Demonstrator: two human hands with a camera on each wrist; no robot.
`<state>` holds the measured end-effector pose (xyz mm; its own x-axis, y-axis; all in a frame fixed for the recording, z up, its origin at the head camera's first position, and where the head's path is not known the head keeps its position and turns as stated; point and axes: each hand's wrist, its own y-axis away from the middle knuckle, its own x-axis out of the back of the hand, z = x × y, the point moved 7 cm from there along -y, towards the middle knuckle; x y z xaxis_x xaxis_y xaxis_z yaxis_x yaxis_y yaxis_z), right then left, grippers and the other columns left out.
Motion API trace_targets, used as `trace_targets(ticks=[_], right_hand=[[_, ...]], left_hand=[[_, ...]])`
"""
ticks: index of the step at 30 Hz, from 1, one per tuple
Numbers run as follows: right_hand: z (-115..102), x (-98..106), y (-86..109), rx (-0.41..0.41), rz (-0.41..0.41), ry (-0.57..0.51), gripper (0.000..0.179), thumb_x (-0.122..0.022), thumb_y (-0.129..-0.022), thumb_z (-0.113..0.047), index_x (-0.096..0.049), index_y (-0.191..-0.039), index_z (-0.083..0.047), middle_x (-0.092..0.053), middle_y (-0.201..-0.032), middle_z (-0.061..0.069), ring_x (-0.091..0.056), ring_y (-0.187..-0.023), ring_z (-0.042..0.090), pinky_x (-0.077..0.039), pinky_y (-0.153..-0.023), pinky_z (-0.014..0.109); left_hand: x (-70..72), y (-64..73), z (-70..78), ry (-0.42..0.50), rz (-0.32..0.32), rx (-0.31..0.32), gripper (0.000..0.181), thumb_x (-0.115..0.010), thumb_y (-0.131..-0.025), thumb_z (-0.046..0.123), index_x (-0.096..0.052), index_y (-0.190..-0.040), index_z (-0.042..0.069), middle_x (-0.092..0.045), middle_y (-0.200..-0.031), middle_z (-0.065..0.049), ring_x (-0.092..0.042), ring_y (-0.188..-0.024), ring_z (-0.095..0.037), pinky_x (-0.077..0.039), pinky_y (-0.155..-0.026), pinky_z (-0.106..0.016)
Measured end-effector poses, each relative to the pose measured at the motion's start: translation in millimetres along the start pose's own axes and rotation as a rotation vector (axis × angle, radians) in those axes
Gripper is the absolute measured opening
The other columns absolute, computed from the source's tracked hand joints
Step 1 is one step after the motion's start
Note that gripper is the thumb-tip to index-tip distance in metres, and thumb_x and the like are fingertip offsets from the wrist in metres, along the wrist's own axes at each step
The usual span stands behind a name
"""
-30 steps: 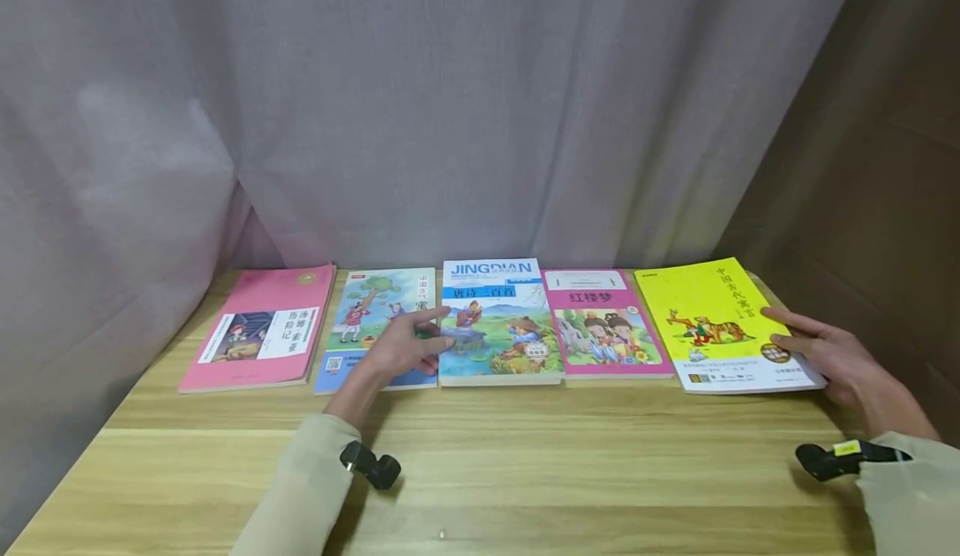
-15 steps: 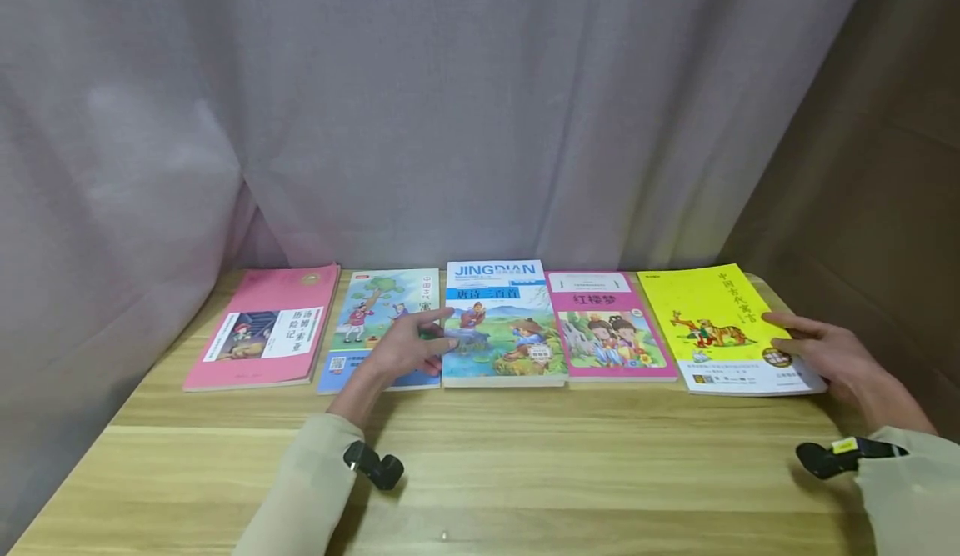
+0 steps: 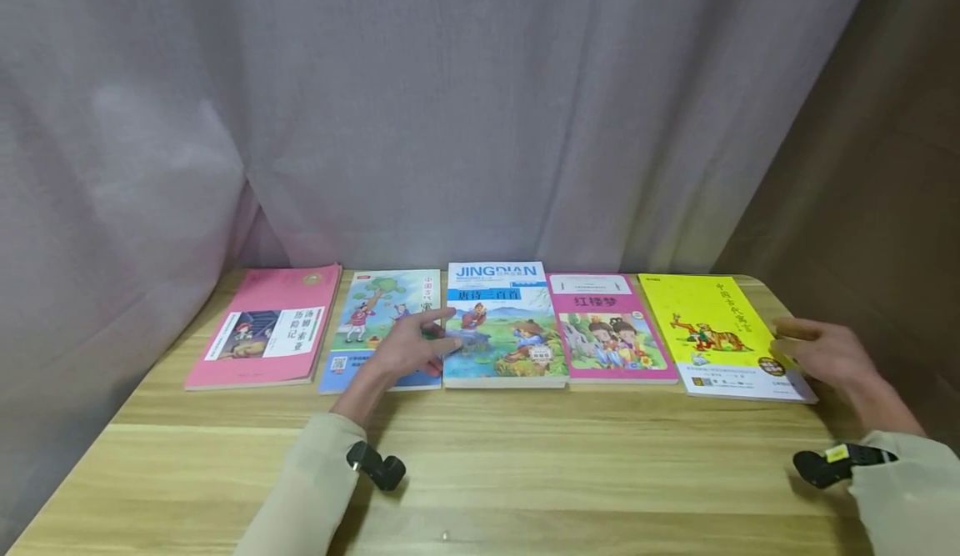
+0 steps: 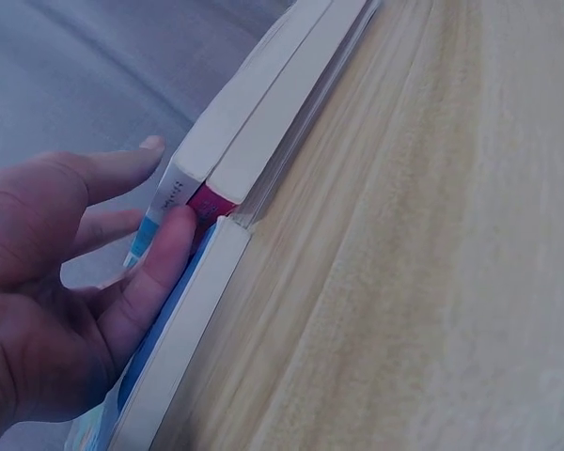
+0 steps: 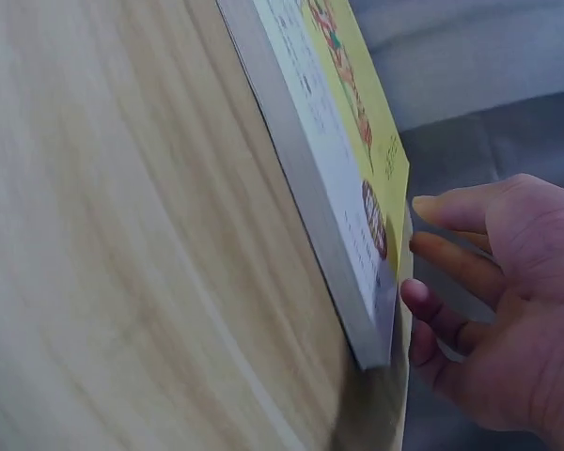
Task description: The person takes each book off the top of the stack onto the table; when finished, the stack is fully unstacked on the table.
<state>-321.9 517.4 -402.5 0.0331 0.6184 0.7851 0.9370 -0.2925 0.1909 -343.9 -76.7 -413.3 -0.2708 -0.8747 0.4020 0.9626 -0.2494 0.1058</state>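
Note:
My left hand [image 3: 408, 345] lies over the green-and-blue book [image 3: 360, 306], its fingertips at the left edge of the thick blue "JINGDIAN" book [image 3: 498, 343]. In the left wrist view, a finger touches that side, where a red spine [image 4: 210, 203] shows beneath the blue book's white pages [image 4: 244, 113]. Just beyond the right edge of the yellow book [image 3: 697, 302] is my right hand [image 3: 825, 352]. The right wrist view shows its loosely bent fingers a small gap away from the yellow book, which lies flat.
A pink book [image 3: 247, 289] lies at the far left of the row, and a magenta book [image 3: 652, 348] between the blue and yellow ones. All rest along the back of the wooden table [image 3: 585, 464]. A grey curtain [image 3: 420, 122] hangs behind.
The yellow book has turned straighter, its top edge now nearer level. My right hand has let go of its right edge and drawn slightly away. The left hand stays about where it was.

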Motion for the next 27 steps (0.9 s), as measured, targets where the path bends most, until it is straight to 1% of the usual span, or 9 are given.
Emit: trace_targets(ticks=[2, 5, 8, 10, 13, 17, 21, 24, 27], right_hand=[[-5.6, 1.0, 1.5, -0.003, 0.037, 0.005, 0.067, -0.046, -0.110, -0.031, -0.023, -0.163, 0.004, -0.018, -0.159, 0.048, -0.034, -0.126, 0.060, -0.039, -0.098, 0.072], [-17.7, 0.1, 4.1, 0.014, 0.064, 0.018, 0.068, -0.045, -0.111, -0.036, -0.026, -0.162, 0.005, -0.019, -0.160, 0.047, -0.032, -0.132, 0.062, -0.037, -0.099, 0.073], [-31.8, -4.0, 7.4, 0.040, 0.071, 0.023, 0.067, -0.046, -0.110, -0.037, -0.031, -0.161, 0.005, -0.021, -0.160, 0.046, -0.029, -0.137, 0.064, -0.035, -0.102, 0.075], [-42.3, -9.2, 9.3, 0.075, 0.066, 0.034, 0.066, -0.048, -0.110, -0.036, -0.035, -0.159, 0.005, -0.021, -0.161, 0.045, -0.026, -0.140, 0.065, -0.032, -0.104, 0.077], [-55.3, -17.8, 12.4, 0.122, 0.055, 0.057, 0.062, -0.049, -0.110, -0.035, -0.041, -0.157, 0.004, -0.023, -0.160, 0.045, -0.025, -0.139, 0.065, -0.030, -0.104, 0.078], [-66.7, -27.4, 15.5, 0.169, 0.058, 0.069, 0.059, -0.053, -0.109, -0.034, -0.047, -0.154, 0.005, -0.030, -0.158, 0.043, -0.031, -0.136, 0.061, -0.034, -0.100, 0.072], [-79.1, -33.1, 17.3, 0.220, 0.066, 0.078, 0.058, -0.055, -0.109, -0.034, -0.050, -0.152, 0.005, -0.037, -0.157, 0.041, -0.035, -0.138, 0.059, -0.037, -0.100, 0.068], [-89.8, -36.7, 17.9, 0.250, 0.060, 0.068, 0.058, -0.055, -0.108, -0.034, -0.051, -0.151, 0.005, -0.039, -0.157, 0.040, -0.035, -0.140, 0.058, -0.038, -0.100, 0.066], [-97.7, -41.3, 18.4, 0.268, 0.045, 0.045, 0.057, -0.056, -0.108, -0.033, -0.052, -0.151, 0.005, -0.042, -0.156, 0.038, -0.042, -0.135, 0.055, -0.042, -0.097, 0.061]], left_hand=[[-0.2, 0.3, 1.6, -0.025, 0.015, -0.009, 0.067, -0.079, -0.097, 0.025, -0.052, -0.158, 0.021, -0.066, -0.130, -0.021, -0.068, -0.064, -0.019, -0.064, -0.061, -0.032], [-1.2, -0.1, 3.1, -0.053, 0.028, -0.019, 0.072, -0.083, -0.094, 0.028, -0.051, -0.158, 0.021, -0.066, -0.130, -0.023, -0.068, -0.063, -0.020, -0.064, -0.061, -0.033], [-2.7, -1.2, 2.9, -0.076, 0.035, -0.011, 0.076, -0.085, -0.091, 0.028, -0.051, -0.159, 0.021, -0.066, -0.131, -0.024, -0.068, -0.062, -0.021, -0.064, -0.061, -0.033], [-3.4, -1.6, 3.0, -0.085, 0.036, -0.006, 0.077, -0.086, -0.091, 0.027, -0.050, -0.159, 0.021, -0.066, -0.130, -0.024, -0.068, -0.062, -0.021, -0.064, -0.060, -0.033], [-4.1, -1.6, 3.7, -0.095, 0.035, 0.000, 0.077, -0.085, -0.091, 0.026, -0.050, -0.159, 0.021, -0.066, -0.130, -0.024, -0.069, -0.061, -0.021, -0.064, -0.060, -0.033], [-5.5, -2.6, 4.1, -0.099, 0.023, 0.003, 0.076, -0.084, -0.092, 0.025, -0.049, -0.159, 0.020, -0.065, -0.132, -0.025, -0.069, -0.062, -0.021, -0.063, -0.061, -0.033], [-5.6, -3.2, 4.7, -0.098, 0.022, 0.002, 0.076, -0.084, -0.092, 0.025, -0.049, -0.159, 0.019, -0.065, -0.133, -0.025, -0.069, -0.061, -0.020, -0.063, -0.061, -0.033], [-4.3, -2.4, 5.8, -0.106, 0.031, 0.002, 0.076, -0.085, -0.092, 0.024, -0.050, -0.159, 0.018, -0.065, -0.132, -0.025, -0.068, -0.059, -0.019, -0.063, -0.061, -0.033], [-2.7, -1.3, 6.9, -0.111, 0.037, 0.005, 0.075, -0.084, -0.092, 0.023, -0.050, -0.159, 0.019, -0.066, -0.133, -0.025, -0.067, -0.058, -0.018, -0.062, -0.060, -0.032]])
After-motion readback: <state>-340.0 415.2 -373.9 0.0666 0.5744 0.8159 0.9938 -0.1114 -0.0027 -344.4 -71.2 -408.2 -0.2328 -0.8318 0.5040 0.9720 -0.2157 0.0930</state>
